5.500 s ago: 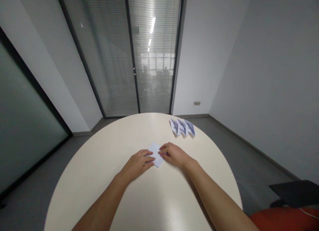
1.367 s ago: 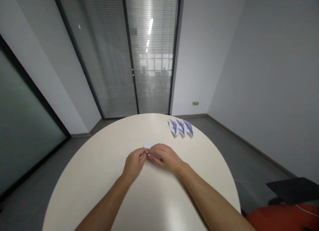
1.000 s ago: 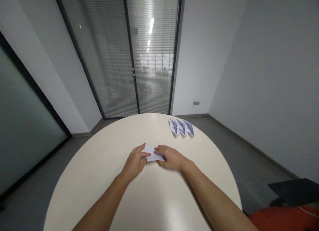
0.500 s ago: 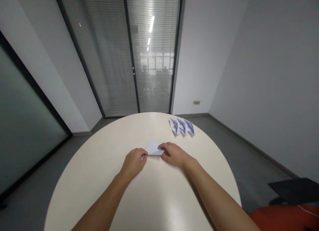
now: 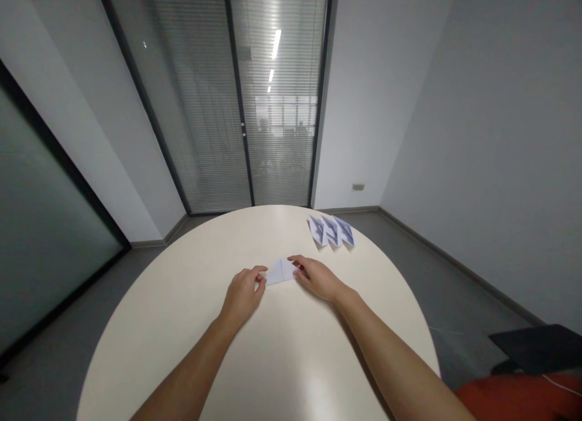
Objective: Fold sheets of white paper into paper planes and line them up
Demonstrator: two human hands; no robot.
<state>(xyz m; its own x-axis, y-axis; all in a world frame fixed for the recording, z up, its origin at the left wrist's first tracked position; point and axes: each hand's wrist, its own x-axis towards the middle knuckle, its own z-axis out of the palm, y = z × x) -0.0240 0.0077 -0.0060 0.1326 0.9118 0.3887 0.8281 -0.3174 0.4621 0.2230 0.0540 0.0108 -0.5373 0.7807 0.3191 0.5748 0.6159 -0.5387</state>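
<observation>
A small white folded paper (image 5: 280, 272), roughly triangular, lies low over the tabletop between my two hands. A crease runs up its middle, and its lower edge slants slightly. At its left corner, my left hand (image 5: 243, 292) has thumb and index finger curved around the paper in a loose grip. My right hand (image 5: 318, 278) takes the right corner, with fingertips at the upper edge and the thumb nearer me. That corner is partly hidden by the hand. Three folded paper pieces (image 5: 331, 231) with blue-grey patterning stand in an overlapping row beyond my right hand.
The round cream table (image 5: 191, 336) carries the papers and both forearms. At the lower right are a red seat (image 5: 513, 400) and a dark flat object (image 5: 541, 347) with a thin white cable. Glass panels with blinds (image 5: 209, 106) and grey walls surround the table.
The folded paper has turned slightly, and its middle crease now shows. My left fingers have spread a little, and my right fingers have loosened from their flatter pose. The three pieces have stayed put.
</observation>
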